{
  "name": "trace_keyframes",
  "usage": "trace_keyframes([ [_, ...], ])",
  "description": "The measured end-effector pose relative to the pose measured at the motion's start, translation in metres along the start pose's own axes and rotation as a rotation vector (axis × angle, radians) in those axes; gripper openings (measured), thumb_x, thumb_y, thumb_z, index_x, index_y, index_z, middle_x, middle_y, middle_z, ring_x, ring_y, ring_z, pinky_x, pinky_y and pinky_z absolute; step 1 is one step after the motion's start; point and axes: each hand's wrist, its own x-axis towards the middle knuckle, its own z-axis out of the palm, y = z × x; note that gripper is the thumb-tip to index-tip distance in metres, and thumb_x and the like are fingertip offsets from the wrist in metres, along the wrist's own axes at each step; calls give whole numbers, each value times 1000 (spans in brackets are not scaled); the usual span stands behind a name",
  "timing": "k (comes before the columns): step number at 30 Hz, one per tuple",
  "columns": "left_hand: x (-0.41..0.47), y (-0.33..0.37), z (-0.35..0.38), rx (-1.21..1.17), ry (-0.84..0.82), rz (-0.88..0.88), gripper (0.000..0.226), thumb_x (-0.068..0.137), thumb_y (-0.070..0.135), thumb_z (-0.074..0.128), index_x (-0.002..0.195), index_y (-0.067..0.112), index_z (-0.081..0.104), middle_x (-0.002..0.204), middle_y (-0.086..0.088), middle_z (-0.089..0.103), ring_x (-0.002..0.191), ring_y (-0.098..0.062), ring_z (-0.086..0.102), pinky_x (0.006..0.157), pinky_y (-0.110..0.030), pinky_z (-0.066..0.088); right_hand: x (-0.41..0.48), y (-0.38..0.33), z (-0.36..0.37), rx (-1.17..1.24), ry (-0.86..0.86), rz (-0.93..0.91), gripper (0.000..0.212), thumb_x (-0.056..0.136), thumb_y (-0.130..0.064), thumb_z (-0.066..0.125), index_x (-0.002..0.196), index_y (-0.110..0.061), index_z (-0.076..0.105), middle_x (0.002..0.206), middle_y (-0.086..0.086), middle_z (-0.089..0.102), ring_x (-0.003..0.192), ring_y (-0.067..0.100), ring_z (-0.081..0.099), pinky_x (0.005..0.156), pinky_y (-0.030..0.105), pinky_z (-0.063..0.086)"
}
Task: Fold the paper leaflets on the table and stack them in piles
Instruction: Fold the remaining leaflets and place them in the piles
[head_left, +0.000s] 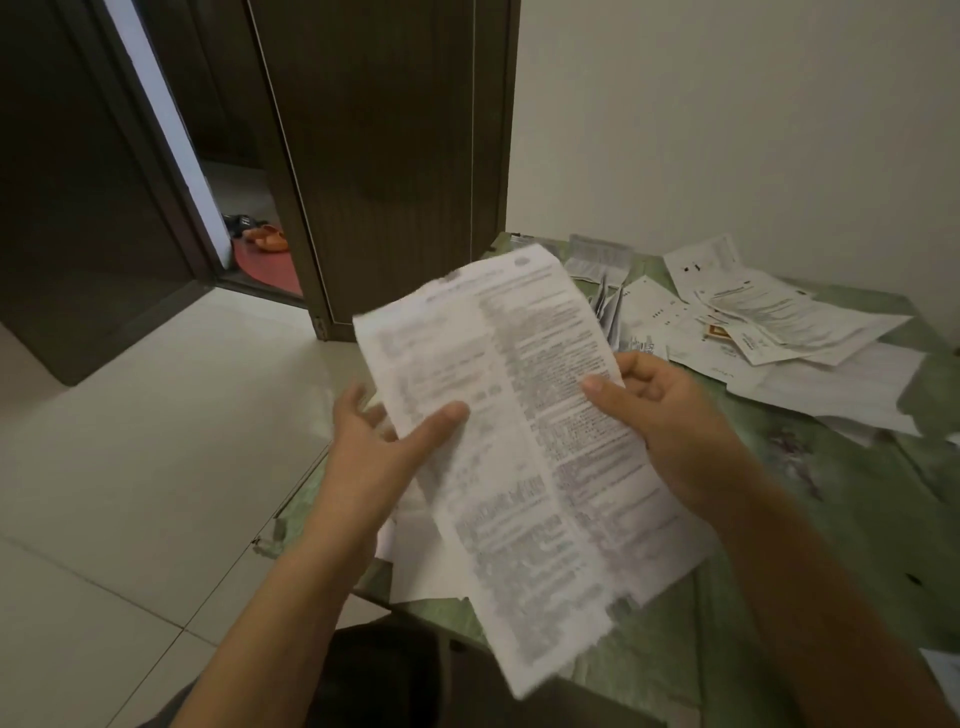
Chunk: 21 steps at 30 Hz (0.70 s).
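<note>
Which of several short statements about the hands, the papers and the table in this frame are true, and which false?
1. The left hand and right hand both hold one leaflet. True.
2. That leaflet is folded small. False: it is spread open, with a crease down its length.
3. Loose leaflets lie scattered on the far side of the table. True.
4. The table is covered in red. False: its surface is green.
</note>
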Motion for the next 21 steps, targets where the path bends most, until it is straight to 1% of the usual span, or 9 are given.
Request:
trace_keyframes([
  [1,-2,1,-1,-48,-70,-66,88,57,44,82,130,13,44,112,2,67,96,-17,67,86,-38,53,1,2,2,59,22,4,24,72,-19,66,92,-7,61,94,12,73,86,27,70,76,35,57],
  [3,-7,3,-1,-50,-206,-107,51,72,31,73,118,12,59,103,-1,72,92,-20,70,83,-40,56,1,4,6,134,36,30,26,75,-18,64,97,-6,59,98,13,72,89,29,70,76,37,58],
  [4,-10,5,1,-22,-238,-96,33,79,22,67,110,13,63,99,-1,73,90,-19,71,80,-38,57,1,5,8,147,37,44,25,79,-16,63,100,-5,58,99,13,71,90,29,69,76,37,58],
  [6,-13,8,4,4,-217,-78,18,86,15,60,103,13,66,95,0,74,86,-19,71,76,-36,58,1,7,10,138,33,73,22,86,-13,59,106,-3,57,102,13,71,91,29,69,76,37,58],
  [9,-12,8,4,26,-180,-72,15,90,17,57,101,13,66,92,1,74,84,-18,71,79,-39,57,2,9,9,126,18,113,22,90,-13,55,110,-3,55,103,12,71,90,28,69,76,38,58],
  [12,-10,9,1,6,-139,-86,17,93,18,54,103,15,66,96,-1,74,89,-23,70,86,-47,54,3,11,5,119,-49,152,23,89,-10,55,112,-6,55,106,11,70,94,29,69,82,42,56],
  [16,-7,12,-3,-96,-123,-157,19,92,7,51,104,13,64,100,-7,72,93,-30,69,86,-51,53,4,13,4,120,-117,172,25,88,4,51,108,-10,59,102,9,72,92,25,69,76,35,58],
  [19,-7,15,-6,-113,-149,-119,20,87,-1,54,84,11,70,85,-10,73,81,-27,69,76,-39,57,3,14,4,76,-66,127,22,90,5,49,99,-10,62,102,14,68,94,27,67,79,34,57],
  [21,-7,16,-7,-109,-158,-72,14,78,4,64,74,14,72,75,-8,70,66,-20,67,58,-26,56,0,12,4,55,-105,87,34,90,9,45,78,-12,68,100,17,66,89,31,64,69,30,58],
])
